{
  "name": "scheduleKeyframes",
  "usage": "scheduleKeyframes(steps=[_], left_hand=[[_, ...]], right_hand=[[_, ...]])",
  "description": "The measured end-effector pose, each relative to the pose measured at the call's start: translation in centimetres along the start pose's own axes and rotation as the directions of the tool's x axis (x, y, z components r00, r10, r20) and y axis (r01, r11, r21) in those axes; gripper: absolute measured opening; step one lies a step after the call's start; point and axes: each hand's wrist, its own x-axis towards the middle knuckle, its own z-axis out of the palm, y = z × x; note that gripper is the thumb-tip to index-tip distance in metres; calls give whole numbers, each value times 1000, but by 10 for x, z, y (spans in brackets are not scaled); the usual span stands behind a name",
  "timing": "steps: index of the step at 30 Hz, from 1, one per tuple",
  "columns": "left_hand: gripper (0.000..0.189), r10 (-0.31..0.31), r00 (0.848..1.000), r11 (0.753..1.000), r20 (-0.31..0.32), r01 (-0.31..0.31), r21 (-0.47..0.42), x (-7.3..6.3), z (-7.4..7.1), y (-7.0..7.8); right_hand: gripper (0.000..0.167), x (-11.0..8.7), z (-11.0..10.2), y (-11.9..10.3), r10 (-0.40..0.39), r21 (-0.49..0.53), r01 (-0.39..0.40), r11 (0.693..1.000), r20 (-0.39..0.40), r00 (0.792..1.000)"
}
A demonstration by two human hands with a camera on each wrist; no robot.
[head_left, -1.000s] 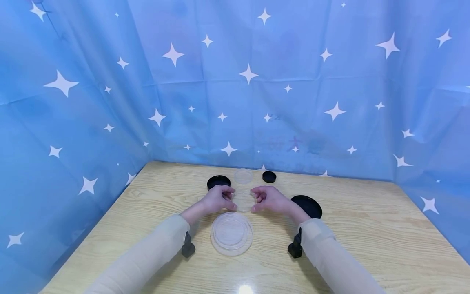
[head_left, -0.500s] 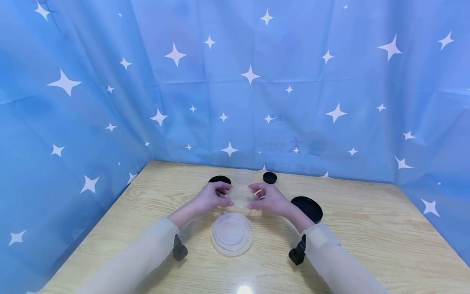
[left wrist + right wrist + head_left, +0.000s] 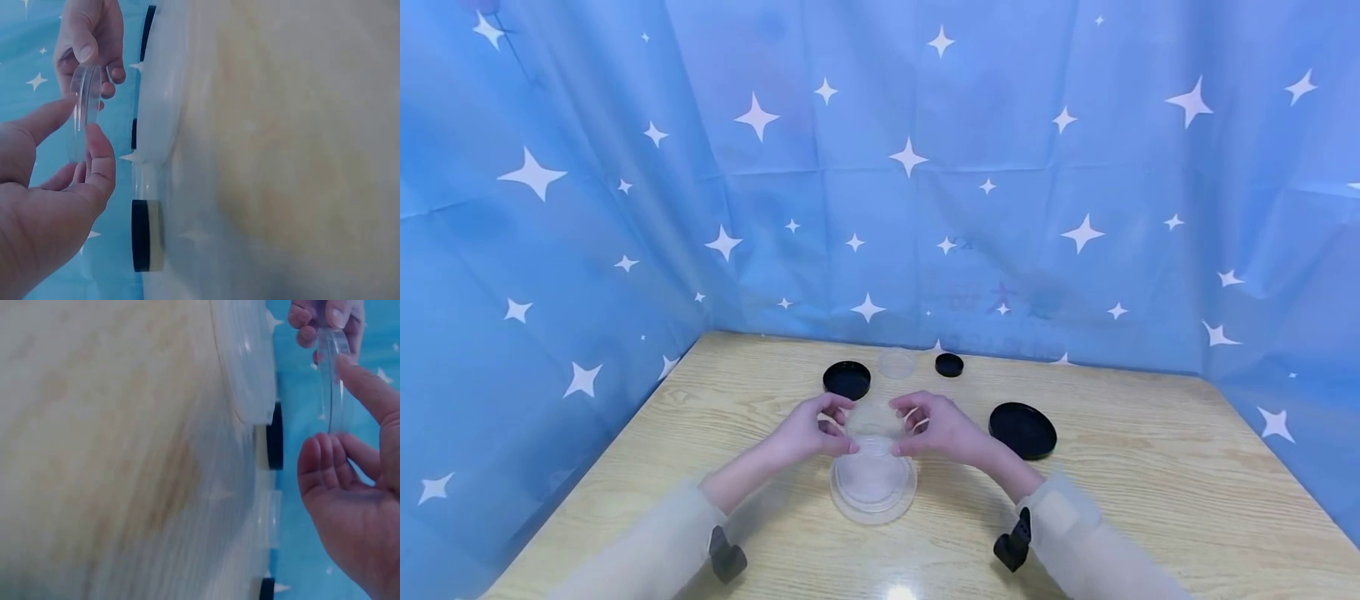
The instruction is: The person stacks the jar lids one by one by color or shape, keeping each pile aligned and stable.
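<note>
Between the two hands is a clear round plastic dish (image 3: 874,419), shallow, with a ridged rim that shows edge-on in the left wrist view. My left hand (image 3: 820,429) pinches its left side, the thumb and fingers on opposite parts of the rim. My right hand (image 3: 936,429) grips the right side the same way. Both wrist views show this dish (image 3: 336,387) raised off the table. Below it lies a stack of clear round dishes (image 3: 872,483), a smaller one on a wider one. In the head view the held dish overlaps the far part of that stack.
Behind the hands lie a medium black round dish (image 3: 847,380), another clear round dish (image 3: 896,363) and a small black dish (image 3: 949,365). A larger black dish (image 3: 1022,431) lies beside the right forearm. A blue star-printed curtain (image 3: 1000,208) borders the wooden table (image 3: 1150,467).
Both hands have lifted the clear dish from the table behind the stack and brought it toward the person, over the stack's far edge. The other dishes have stayed in place.
</note>
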Motion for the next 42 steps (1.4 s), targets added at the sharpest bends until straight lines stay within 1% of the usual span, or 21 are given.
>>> scheduleKeyframes(steps=[4, 7, 11, 14, 20, 25, 32, 42], left_hand=[[63, -5, 1000, 1000, 2, 5, -7, -13, 1, -4], [62, -8, 1000, 1000, -2, 8, 7, -19, 2, -7], [61, -6, 1000, 1000, 1, 6, 23, -24, 4, -10], [61, -3, 1000, 1000, 8, 3, 21, -27, 5, -12], [61, -8, 1000, 1000, 18, 8, 4, -29, 7, -17], [59, 5, 1000, 1000, 26, -5, 19, -29, 8, -18], [58, 19, 999, 999, 45, -21, 31, -29, 9, -17], [57, 31, 998, 999, 48, -33, 39, -28, 10, -16]], right_hand=[[64, -5, 9, -3, 1, -22, -1, 1000, 17, 1000], [64, -8, 16, -3, 11, -68, -9, 998, 24, 1000], [64, -12, 23, -2, 8, -127, -4, 992, 31, 999], [63, -14, 25, -2, 0, -147, 4, 989, 29, 1000], [64, -18, 28, 0, -2, -146, 6, 989, 26, 1000], [64, -20, 30, 2, -2, -166, 6, 986, 24, 1000], [64, -20, 31, 3, -3, -187, 7, 982, 22, 1000], [65, -20, 32, 2, -3, -214, 9, 977, 28, 1000]])
